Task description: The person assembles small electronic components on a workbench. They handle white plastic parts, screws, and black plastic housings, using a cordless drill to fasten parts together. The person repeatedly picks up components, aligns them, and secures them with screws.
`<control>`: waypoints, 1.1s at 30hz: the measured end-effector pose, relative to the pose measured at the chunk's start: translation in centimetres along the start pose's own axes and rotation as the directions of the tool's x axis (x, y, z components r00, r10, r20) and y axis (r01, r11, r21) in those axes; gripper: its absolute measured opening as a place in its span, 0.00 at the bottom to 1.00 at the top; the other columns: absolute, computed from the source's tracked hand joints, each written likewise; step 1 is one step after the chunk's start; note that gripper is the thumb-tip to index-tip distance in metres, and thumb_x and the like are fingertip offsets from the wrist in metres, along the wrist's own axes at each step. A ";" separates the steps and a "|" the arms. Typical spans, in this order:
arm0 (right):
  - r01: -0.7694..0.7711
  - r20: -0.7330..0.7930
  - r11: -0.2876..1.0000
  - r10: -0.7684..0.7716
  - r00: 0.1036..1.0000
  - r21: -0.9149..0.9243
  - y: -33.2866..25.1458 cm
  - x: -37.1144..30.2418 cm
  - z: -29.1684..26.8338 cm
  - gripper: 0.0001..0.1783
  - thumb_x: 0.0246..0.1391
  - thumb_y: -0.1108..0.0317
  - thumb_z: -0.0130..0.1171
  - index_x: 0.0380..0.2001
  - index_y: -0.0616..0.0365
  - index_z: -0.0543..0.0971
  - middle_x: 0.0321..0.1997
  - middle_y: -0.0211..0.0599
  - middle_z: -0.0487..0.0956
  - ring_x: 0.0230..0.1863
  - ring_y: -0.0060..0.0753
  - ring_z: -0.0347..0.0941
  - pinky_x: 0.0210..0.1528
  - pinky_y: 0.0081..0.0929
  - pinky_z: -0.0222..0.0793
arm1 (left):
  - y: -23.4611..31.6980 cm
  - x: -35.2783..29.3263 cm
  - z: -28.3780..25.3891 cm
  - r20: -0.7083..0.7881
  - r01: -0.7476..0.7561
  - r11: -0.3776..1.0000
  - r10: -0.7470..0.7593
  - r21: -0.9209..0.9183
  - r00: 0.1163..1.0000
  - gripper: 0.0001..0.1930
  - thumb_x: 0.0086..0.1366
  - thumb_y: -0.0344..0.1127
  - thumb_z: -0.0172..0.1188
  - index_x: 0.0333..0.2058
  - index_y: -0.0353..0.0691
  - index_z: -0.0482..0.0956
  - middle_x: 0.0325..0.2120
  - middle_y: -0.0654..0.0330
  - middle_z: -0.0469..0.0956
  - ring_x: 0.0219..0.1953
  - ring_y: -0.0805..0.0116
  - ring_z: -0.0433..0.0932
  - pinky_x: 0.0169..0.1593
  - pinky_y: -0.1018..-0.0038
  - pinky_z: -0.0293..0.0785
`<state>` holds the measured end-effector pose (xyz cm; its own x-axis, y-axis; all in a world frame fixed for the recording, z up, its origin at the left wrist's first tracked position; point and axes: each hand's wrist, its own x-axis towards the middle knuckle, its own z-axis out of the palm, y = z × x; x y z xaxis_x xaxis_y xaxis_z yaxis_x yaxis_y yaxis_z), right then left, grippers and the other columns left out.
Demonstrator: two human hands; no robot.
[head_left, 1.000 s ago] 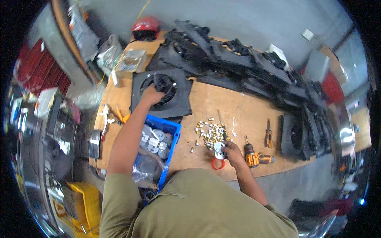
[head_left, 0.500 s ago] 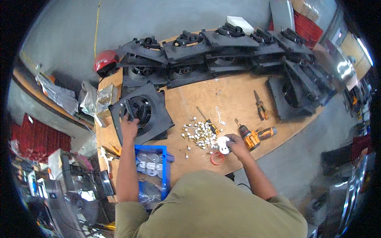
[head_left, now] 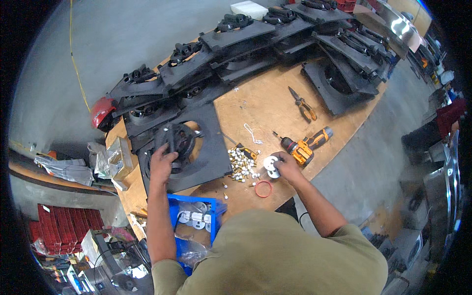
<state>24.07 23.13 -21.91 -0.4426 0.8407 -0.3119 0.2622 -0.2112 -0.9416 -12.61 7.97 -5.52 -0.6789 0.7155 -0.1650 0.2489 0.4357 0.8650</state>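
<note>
My left hand [head_left: 162,166] is closed on a black round frame part [head_left: 178,142], which sits tilted and off-centre over the opening of a square black panel [head_left: 209,164]. Bare wood shows through that opening. In my right hand [head_left: 288,168] are white slotted discs [head_left: 270,166], pinched between thumb and fingers above the table. Beside them lies a heap of small brass-coloured fittings with white ends [head_left: 242,164]. A red ring [head_left: 263,189] rests just below the discs. The undersides of both hands are hidden.
Stacked black panels [head_left: 241,42] line the far edge, with more panels [head_left: 339,86] at right. An orange-black cordless drill [head_left: 306,147], pliers [head_left: 303,105] and a screwdriver [head_left: 247,151] lie on the wooden table [head_left: 275,103]. A blue crate [head_left: 214,221] holds white discs near my left forearm.
My view has turned, shifting the scene. The black round part has moved off-centre from the panel's opening, with my left hand on it. The right hand still holds white discs.
</note>
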 end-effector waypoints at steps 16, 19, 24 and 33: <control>-0.168 0.068 0.897 0.154 0.986 0.409 -2.0 -2.7 -7.1 0.18 0.52 0.70 0.60 0.46 0.63 0.78 0.42 0.36 0.80 0.41 0.28 0.76 0.43 0.26 0.71 | 4.5 10.7 24.9 0.210 -0.244 0.921 0.186 0.303 0.960 0.29 0.55 0.39 0.60 0.53 0.26 0.73 0.47 0.40 0.78 0.49 0.47 0.78 0.55 0.65 0.70; -0.042 0.114 0.941 0.004 0.993 0.335 -4.8 -0.6 -6.3 0.19 0.51 0.62 0.65 0.44 0.61 0.79 0.39 0.35 0.80 0.38 0.27 0.76 0.40 0.26 0.71 | 6.7 10.2 28.2 0.148 -0.177 0.924 0.134 0.338 0.980 0.28 0.56 0.40 0.60 0.52 0.28 0.72 0.46 0.38 0.78 0.50 0.43 0.77 0.56 0.62 0.70; 0.203 0.195 0.967 -0.172 0.966 -0.152 -8.3 6.8 -6.8 0.26 0.47 0.53 0.71 0.42 0.62 0.78 0.34 0.40 0.81 0.32 0.33 0.78 0.36 0.31 0.72 | 7.9 10.7 32.3 0.067 -0.133 0.909 0.116 0.394 0.991 0.30 0.59 0.44 0.61 0.55 0.29 0.67 0.46 0.36 0.77 0.51 0.40 0.76 0.56 0.57 0.70; 0.371 0.153 0.881 -0.340 0.928 -0.293 -7.8 14.3 -4.7 0.24 0.48 0.54 0.70 0.39 0.62 0.74 0.31 0.51 0.80 0.34 0.52 0.79 0.37 0.39 0.72 | 5.6 7.0 27.7 0.218 -0.216 0.958 0.174 0.189 0.960 0.22 0.66 0.41 0.56 0.56 0.39 0.72 0.44 0.43 0.79 0.46 0.49 0.79 0.52 0.64 0.72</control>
<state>19.76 39.15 -18.47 -0.6308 0.7759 0.0116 0.3177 0.2719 -0.9084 3.15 30.52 -14.93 -0.4579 0.8819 -0.1117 0.5158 0.3659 0.7746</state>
